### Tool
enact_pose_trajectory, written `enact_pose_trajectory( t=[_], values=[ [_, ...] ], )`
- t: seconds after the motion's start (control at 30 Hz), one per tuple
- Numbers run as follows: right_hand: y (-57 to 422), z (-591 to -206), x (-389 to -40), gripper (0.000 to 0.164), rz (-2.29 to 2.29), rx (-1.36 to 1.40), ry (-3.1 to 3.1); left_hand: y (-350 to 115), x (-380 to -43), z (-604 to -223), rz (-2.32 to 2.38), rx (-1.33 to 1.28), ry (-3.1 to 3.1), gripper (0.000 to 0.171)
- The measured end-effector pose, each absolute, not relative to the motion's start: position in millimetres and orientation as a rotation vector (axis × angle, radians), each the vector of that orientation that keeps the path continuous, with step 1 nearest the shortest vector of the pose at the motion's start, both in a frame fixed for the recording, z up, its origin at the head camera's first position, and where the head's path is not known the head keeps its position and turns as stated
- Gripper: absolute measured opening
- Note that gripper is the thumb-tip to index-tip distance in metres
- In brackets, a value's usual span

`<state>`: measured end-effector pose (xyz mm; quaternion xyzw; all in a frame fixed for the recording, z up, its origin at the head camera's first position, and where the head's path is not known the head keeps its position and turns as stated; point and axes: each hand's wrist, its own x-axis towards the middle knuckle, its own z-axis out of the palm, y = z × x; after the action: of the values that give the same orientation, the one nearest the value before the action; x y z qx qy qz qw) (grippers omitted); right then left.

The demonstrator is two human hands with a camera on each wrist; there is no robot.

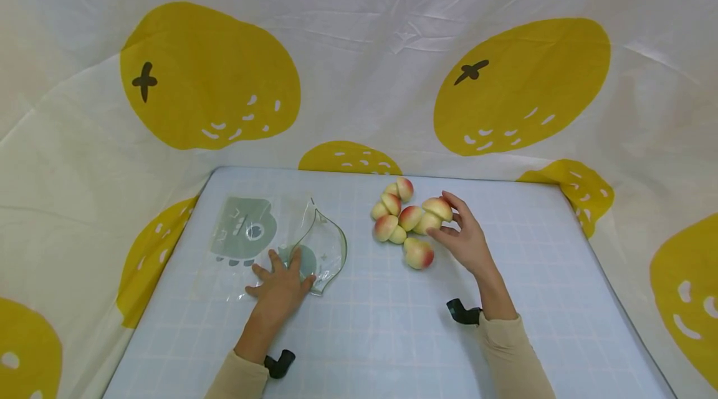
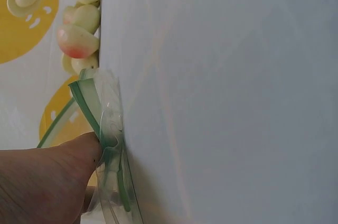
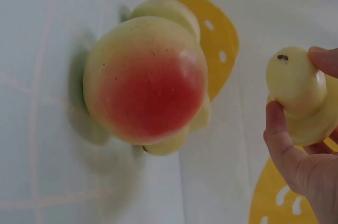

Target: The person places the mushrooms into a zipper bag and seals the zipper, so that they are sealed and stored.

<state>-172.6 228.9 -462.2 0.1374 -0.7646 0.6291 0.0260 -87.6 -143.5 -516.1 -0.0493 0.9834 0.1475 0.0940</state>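
Note:
My left hand [image 1: 278, 290] lies with its fingers spread on a clear plastic bag [image 1: 244, 227] printed with a green cartoon figure. The bag's green-edged mouth [image 1: 343, 255] gapes toward the right; in the left wrist view the thumb touches the plastic near the green strip [image 2: 87, 108]. My right hand [image 1: 468, 243] holds a toy mushroom [image 1: 437, 207] between thumb and fingers, its pale stem [image 3: 290, 78] showing in the right wrist view. Beside it lies a group of similar mushrooms [image 1: 386, 227] with red-and-yellow caps. The nearest mushroom [image 1: 419, 254] lies on its side.
A pale blue checked cloth [image 1: 381, 336] covers the table. Behind and at the sides hangs a white curtain [image 1: 364, 75] printed with large yellow fruit. A black wrist mount [image 1: 462, 312] juts from the right sleeve, and another mount [image 1: 280, 363] from the left.

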Motion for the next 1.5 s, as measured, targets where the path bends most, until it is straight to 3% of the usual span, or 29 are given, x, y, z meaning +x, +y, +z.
enact_pose_trajectory(
  t=[1.07,1.3,1.5],
  values=[
    [123.0,-472.1,-175.4,0.076,2.164,0.747,-2.289,-144.3,-87.5,-518.1,0.428,-0.149,2.913,0.076],
    [97.1,-460.0,-165.5,0.075,2.192,0.818,-2.304,-144.9,-88.0,-519.7,0.397,-0.153,2.917,0.076],
    [77.5,-484.0,-166.9,0.075,2.158,0.909,-2.397,-144.1,-89.3,-518.5,0.383,-0.150,2.922,0.075]
  ],
)
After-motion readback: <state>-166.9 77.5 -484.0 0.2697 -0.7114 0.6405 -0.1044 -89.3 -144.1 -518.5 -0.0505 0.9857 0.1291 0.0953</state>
